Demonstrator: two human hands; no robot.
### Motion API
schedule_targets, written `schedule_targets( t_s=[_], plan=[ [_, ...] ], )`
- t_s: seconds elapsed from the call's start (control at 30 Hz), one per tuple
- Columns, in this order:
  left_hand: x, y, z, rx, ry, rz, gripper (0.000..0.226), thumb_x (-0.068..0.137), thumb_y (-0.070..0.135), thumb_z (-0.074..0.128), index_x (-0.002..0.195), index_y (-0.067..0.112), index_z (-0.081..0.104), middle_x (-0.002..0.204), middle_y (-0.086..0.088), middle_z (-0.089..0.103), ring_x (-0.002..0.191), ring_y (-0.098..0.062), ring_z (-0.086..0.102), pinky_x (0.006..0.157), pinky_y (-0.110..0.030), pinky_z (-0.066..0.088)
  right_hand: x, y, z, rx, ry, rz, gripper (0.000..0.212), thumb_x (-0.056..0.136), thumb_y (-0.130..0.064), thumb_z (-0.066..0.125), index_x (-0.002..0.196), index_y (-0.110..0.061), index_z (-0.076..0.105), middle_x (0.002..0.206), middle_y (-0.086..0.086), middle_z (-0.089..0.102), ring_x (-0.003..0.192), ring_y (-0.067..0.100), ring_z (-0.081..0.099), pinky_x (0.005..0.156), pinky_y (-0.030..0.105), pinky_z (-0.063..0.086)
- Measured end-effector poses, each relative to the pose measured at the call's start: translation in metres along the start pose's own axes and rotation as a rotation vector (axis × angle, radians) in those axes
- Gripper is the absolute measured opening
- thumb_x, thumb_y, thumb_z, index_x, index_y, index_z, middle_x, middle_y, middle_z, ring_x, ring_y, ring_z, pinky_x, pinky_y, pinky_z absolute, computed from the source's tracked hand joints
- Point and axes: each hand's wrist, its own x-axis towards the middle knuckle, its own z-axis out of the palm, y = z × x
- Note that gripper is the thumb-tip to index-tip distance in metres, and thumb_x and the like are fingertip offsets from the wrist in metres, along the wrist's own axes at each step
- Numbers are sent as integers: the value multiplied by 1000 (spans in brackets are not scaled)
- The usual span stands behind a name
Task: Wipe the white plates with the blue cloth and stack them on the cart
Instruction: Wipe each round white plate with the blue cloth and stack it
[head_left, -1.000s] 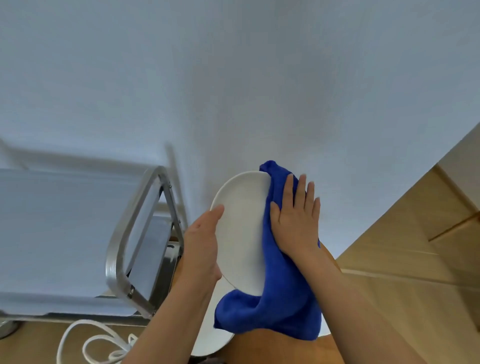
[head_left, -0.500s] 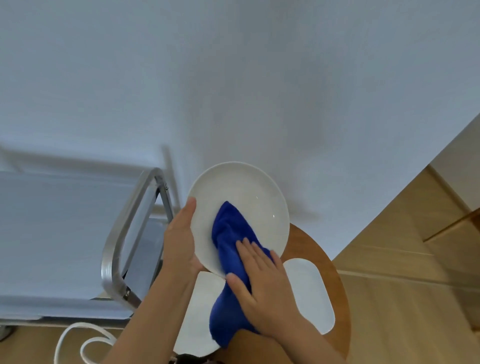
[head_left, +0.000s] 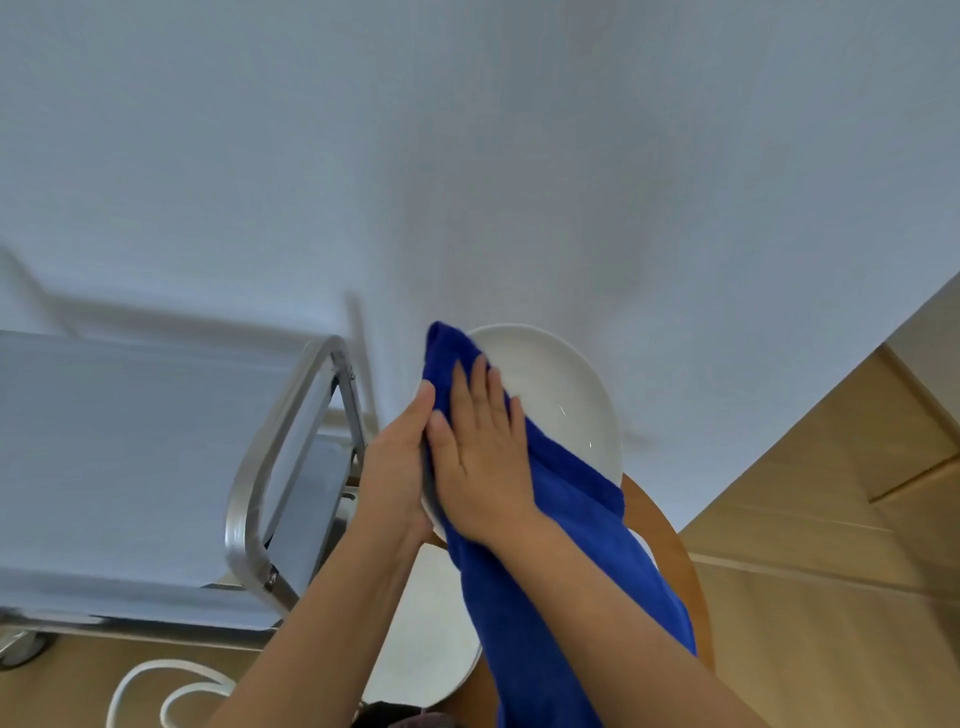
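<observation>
Since half a second ago, I see the right hand (head_left: 480, 457) has slid the blue cloth (head_left: 566, 525) from the plate's middle up across its left side, toward eleven o'clock. That hand lies flat with straight fingers, pressing the cloth onto the white plate (head_left: 550, 395). The left hand (head_left: 397, 467) holds the plate's left rim, thumb on the edge and fingers behind it, keeping it tilted in the air. The cloth's tail hangs toward five o'clock over a round wooden stool (head_left: 670, 535), where another white plate (head_left: 431, 623) rests. The steel cart (head_left: 291, 447) stands at nine o'clock, its shelf bare. I can read no writing or labels anywhere.
</observation>
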Motion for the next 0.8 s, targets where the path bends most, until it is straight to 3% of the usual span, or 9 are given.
schedule_targets(
  t_s=[0.13, 0.23, 0.3, 0.37, 0.4, 0.47, 0.57, 0.7, 0.8],
  plan=[
    [-1, 9, -5, -11, 138, 10, 58, 65, 54, 72, 107, 14, 70, 109, -3, 71, 98, -16, 69, 85, -35, 55, -28, -8, 4, 207, -197, -159, 70, 88, -55, 5, 149, -24, -6, 160, -7, -5, 140, -5, -19, 117, 26, -12],
    [2, 21, -10, -46, 167, -1, 54, 64, 50, 75, 99, 9, 74, 102, -13, 73, 89, -28, 71, 64, -37, 58, -46, 11, -1, 53, -297, -306, 75, 90, -56, 30, 153, -20, 9, 160, -8, 2, 143, -2, -9, 116, 23, -7],
    [3, 26, -10, -42, 153, -23, 45, 66, 49, 72, 89, 11, 78, 96, -14, 74, 81, -30, 72, 56, -39, 57, -57, 26, -7, -122, -300, -412, 75, 84, -47, 57, 148, -17, 30, 156, -2, 24, 144, 9, 18, 117, 31, 16],
    [4, 30, -9, -10, 97, -102, 52, 72, 51, 67, 106, 12, 73, 106, -16, 71, 88, -34, 71, 63, -42, 57, -64, 42, -11, -233, -225, -490, 69, 65, -35, 80, 128, -14, 59, 137, 3, 55, 125, 18, 53, 98, 37, 49],
    [4, 33, -9, 18, 53, -140, 57, 75, 51, 63, 115, 10, 67, 111, -17, 69, 93, -34, 69, 68, -43, 56, -66, 54, -10, -248, -133, -516, 58, 62, -30, 82, 116, -14, 68, 126, 4, 64, 114, 19, 62, 88, 36, 55],
    [5, 46, -10, 91, -48, -139, 51, 79, 46, 57, 113, 9, 64, 100, -14, 72, 87, -30, 70, 66, -38, 57, -68, 78, -15, -268, 82, -574, 22, 81, -22, 66, 99, -12, 75, 111, 5, 71, 100, 20, 69, 80, 35, 58],
    [6, 61, -7, 214, -48, -83, 41, 71, 37, 64, 102, 10, 67, 81, -8, 74, 70, -22, 72, 53, -30, 56, -67, 100, -25, -365, 237, -585, 47, 102, -17, 33, 88, -10, 77, 100, 7, 74, 91, 22, 72, 79, 38, 57],
    [0, 56, 3, 154, 13, 6, 44, 69, 33, 66, 108, 13, 64, 87, -8, 74, 74, -22, 72, 54, -32, 56, -64, 90, -26, -332, 309, -611, 50, 101, -12, 32, 82, -7, 77, 91, 6, 75, 85, 22, 73, 70, 32, 58],
    [-8, 18, 12, 171, 133, 118, 54, 68, 26, 69, 121, 19, 57, 106, -11, 70, 93, -29, 70, 73, -43, 58, -56, 71, -27, -253, 386, -547, 51, 98, -7, 30, 74, -7, 75, 75, 2, 74, 67, 18, 71, 55, 22, 50]
  ],
)
